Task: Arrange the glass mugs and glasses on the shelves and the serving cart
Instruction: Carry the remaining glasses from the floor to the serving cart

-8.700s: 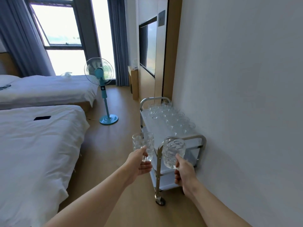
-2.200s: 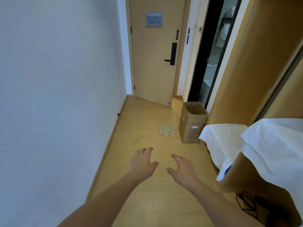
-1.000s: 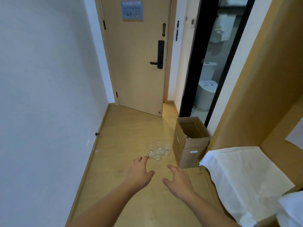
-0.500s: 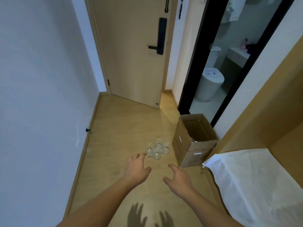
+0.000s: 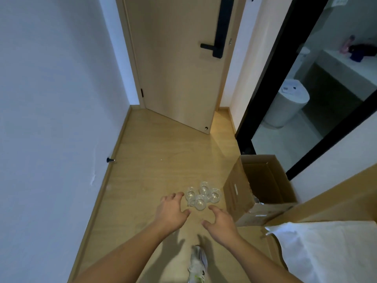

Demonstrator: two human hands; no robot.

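You have walked down the corridor since the last few looks: the closed door (image 5: 179, 64) with its black handle now fills the top of the view, the wood floor (image 5: 142, 170) has slid beneath you, and the open cardboard box (image 5: 258, 188) by the dark bathroom doorway has come up close on your right, where a moment ago it stood well ahead. A white sheet (image 5: 326, 250) covers something at the lower right; what it covers I cannot tell. That leaves you arriving at the pick-up spot with nothing carried, so I judge the next load is about to be lifted, not yet touched. Counting, largest down: one door, one box, one sheet, two arms, one white shoe (image 5: 197, 264) stepping forward at the bottom edge, and one cluster of glass mugs (image 5: 203, 195) on the floor just left of the box, four by my count, standing upright and touching one another, though their clear walls make handles hard to make out. Your left hand (image 5: 171, 214) reaches out with fingers spread and relaxed, gripping nothing, its tips close to the nearest mug in the view. Your right hand (image 5: 221, 224) does likewise, fingers loosely apart and empty, near the cluster. One small black door stop (image 5: 110, 160) sticks out of the left wall.
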